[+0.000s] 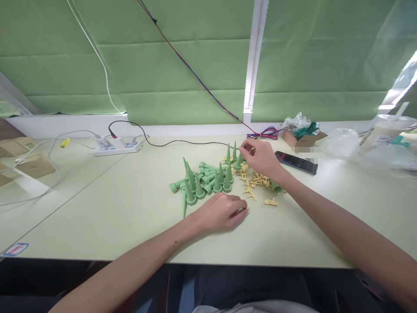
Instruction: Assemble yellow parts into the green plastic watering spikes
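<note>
Green plastic cones [199,188] stand and lie in a cluster on the pale table, several upright on their round bases. My right hand [259,157] is at the back of the cluster, its thumb and fingers pinched on a green cone [238,164]. In front of the cones rests my left hand [224,212], fingers curled with the thumb against them; whatever it may hold is too small to name. Small yellow branched pieces [259,179] lie scattered right of the cones, and one yellow piece [271,202] sits apart nearer the front edge.
A phone [296,162] lies right of my right hand. Behind it are a small cardboard box [301,138] and coiled wires [267,133]. A plastic-wrapped cup [381,134] stands far right. At the left are a power strip [117,148] and cardboard pieces [34,166].
</note>
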